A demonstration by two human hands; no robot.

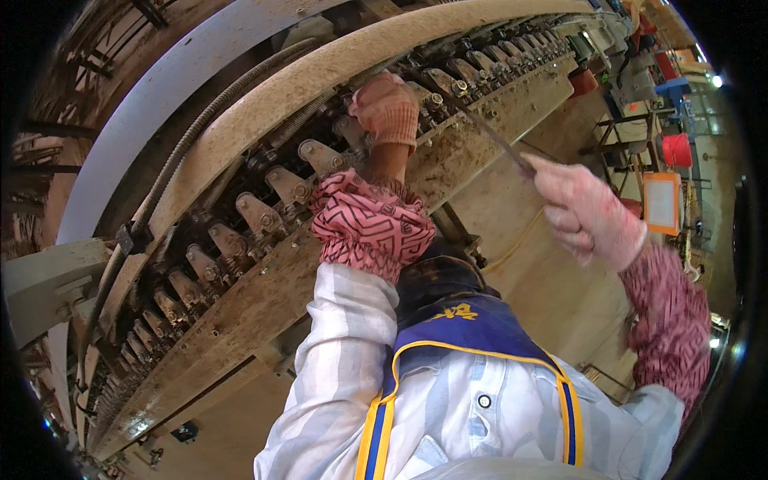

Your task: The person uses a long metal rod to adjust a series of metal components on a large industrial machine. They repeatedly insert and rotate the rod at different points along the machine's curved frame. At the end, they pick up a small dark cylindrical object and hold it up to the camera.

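My left hand (386, 108), in a pale pinkish work glove, reaches into a row of metal levers on a long, dirty machine (448, 164). Its fingers curl down among the parts, and what they grip is hidden. A long, thin dark metal bar (498, 138) is held in my gloved right hand (588, 212), slightly blurred, with the fingers wrapped round its near end. The bar slants up and left to the lever row, where its far tip lies close to a round bolt (459, 87). Whether the tip touches the bolt I cannot tell. Pink patterned sleeve covers (372, 220) wrap both forearms.
Several similar levers (284, 184) run along the curved machine beam. Behind them lie a dusty rail (320, 64) and a ribbed cable (188, 148). At the right stand a red bucket (676, 150) and an orange-framed board (662, 202) over the floor.
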